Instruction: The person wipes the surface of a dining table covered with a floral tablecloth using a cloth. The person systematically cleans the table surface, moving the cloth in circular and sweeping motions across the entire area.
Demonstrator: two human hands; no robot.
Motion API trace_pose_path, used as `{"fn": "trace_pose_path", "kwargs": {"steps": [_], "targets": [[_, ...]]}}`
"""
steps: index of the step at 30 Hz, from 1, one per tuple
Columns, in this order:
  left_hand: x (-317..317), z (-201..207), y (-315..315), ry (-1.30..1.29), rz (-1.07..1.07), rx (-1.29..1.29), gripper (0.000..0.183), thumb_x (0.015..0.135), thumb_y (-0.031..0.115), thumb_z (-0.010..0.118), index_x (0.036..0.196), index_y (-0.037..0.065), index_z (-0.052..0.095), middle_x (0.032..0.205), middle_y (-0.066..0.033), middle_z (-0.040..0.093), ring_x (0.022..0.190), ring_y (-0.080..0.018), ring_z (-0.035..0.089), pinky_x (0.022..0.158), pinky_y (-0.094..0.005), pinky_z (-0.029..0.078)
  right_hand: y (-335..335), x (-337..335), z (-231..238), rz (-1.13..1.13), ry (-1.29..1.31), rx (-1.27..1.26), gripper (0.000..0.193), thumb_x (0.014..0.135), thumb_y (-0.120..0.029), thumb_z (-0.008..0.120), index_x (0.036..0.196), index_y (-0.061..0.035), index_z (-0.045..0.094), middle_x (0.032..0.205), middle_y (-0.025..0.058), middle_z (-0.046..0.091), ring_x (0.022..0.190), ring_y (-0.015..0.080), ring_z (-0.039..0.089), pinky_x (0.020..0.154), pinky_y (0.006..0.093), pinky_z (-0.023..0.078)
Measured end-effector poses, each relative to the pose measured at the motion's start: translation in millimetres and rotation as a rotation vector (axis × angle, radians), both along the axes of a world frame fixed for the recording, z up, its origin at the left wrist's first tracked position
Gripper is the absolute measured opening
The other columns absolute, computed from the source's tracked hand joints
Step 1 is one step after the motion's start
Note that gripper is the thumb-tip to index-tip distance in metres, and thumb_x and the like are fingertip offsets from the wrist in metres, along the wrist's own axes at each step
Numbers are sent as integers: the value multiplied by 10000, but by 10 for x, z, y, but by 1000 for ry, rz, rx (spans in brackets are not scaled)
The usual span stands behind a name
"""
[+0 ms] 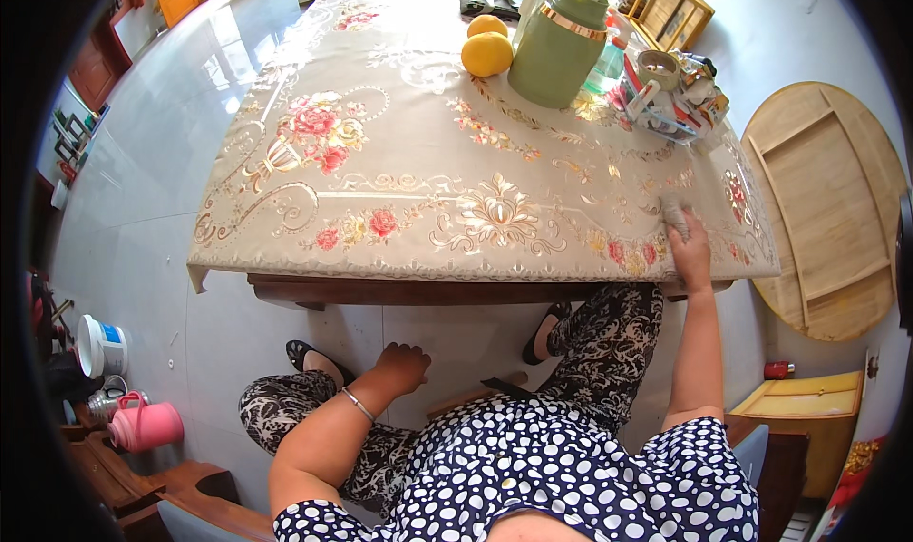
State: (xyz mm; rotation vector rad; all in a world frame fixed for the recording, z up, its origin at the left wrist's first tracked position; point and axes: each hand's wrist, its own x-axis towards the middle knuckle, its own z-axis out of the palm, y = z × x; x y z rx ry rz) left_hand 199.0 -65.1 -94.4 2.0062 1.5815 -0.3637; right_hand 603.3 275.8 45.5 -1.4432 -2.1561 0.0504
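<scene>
My right hand [693, 251] lies on the near right part of the table, closed around a bunched greyish cloth [674, 215] that presses on the tablecloth [409, 143]. The tablecloth is beige with a sheen, printed with gold scrolls and red and yellow flowers. Over my lap, short of the table's near edge, hovers my left hand [403, 367]. Its fingers curl into a loose fist, and no object shows in it. A bracelet circles the left wrist.
A green thermos jug [559, 49] stands at the back right, beside two orange fruits [487, 54]. Right of it sits a clear organizer [663, 119] of small items, with a tape roll [657, 68]. A round wooden board [825, 209] leans at the right; a pink jug [145, 425] is on the left.
</scene>
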Motion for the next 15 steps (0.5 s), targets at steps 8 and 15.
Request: {"fn": "trace_pose_path", "kwargs": {"steps": [8, 15], "targets": [[7, 21, -67, -49, -2, 73, 294, 769, 317, 685, 964, 104, 630, 973, -85, 606, 938, -271, 589, 808, -406, 449, -779, -1257, 255, 402, -31, -35, 459, 794, -187, 633, 1210, -12, 543, 1284, 166, 516, 1212, 334, 450, 1043, 411, 339], [48, 86, -108, -61, -14, 147, 287, 747, 308, 700, 937, 104, 634, 943, -79, 611, 914, -261, 596, 778, -391, 440, -1169, -2363, 327, 699, -105, -35, 479, 805, -230, 639, 1230, -38, 529, 1322, 156, 485, 1259, 338, 409, 1061, 413, 328]]}}
